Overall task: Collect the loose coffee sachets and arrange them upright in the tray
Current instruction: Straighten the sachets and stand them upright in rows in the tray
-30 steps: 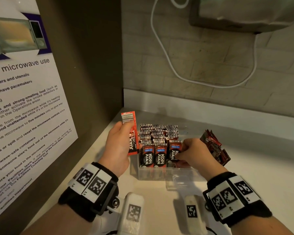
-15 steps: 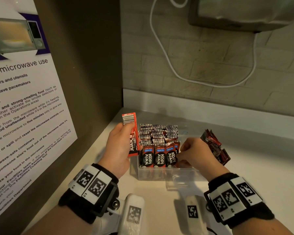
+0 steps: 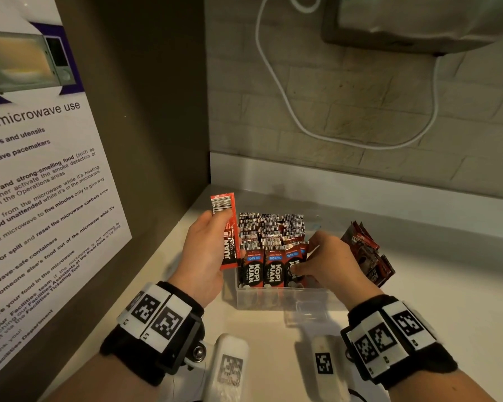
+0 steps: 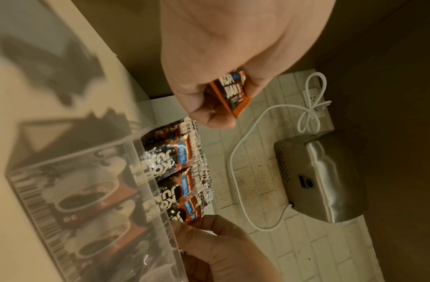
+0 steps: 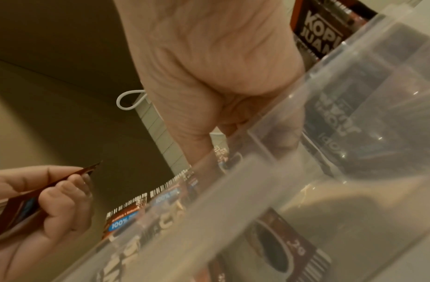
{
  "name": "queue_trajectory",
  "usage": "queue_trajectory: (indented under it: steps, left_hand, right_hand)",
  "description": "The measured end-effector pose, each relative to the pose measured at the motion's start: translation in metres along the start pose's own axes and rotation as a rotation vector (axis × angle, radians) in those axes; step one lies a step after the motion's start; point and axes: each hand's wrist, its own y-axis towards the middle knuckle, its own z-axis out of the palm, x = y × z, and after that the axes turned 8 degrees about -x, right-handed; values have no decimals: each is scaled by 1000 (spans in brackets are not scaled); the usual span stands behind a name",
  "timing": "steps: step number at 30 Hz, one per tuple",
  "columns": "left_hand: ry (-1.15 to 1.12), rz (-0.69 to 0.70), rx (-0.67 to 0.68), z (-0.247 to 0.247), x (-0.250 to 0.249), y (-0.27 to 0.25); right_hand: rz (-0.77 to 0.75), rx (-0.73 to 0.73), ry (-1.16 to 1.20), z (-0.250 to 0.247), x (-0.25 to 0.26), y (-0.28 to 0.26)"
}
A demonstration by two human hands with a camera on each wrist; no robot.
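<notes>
right hand (image 3: 328, 262) now lower on front sachet (image 3: 294, 264) (left hand (image 3: 206, 256) unmoved)

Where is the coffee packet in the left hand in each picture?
Head: the packet stands upright in the left hand, left of the clear tray.
Left wrist: the packet peeks out between the fingers, top centre.
Right wrist: the packet shows edge-on, lower left.
Shared landmark: the tray, in all three.
</notes>
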Motion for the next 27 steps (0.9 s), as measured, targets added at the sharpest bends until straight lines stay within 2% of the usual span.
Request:
queue_trajectory:
  steps: [12, 14, 17, 19, 23, 25, 27]
  left_hand:
    - [-20, 0, 16, 0, 4, 3]
    - [-22, -1, 41, 0, 5, 3]
    - [-21, 42, 160, 2, 4, -1]
    - [-24, 92, 238, 4, 2, -4]
    - [65, 270, 362, 6, 0, -5]
    - [134, 295, 443, 4, 1, -6]
    - [232, 315, 485, 3, 2, -8]
  right_hand:
    - [-39, -85, -33, -9, -1, -3]
    - [-76, -151, 51, -15, 4, -6]
    - [-170, -236, 288, -24, 18, -12]
    - [-169, -176, 490, -29, 31, -20]
    - [-110, 77, 793, -37, 51, -36]
    - [-121, 118, 871, -35, 53, -37]
    - [-136, 91, 944, -33, 52, -36]
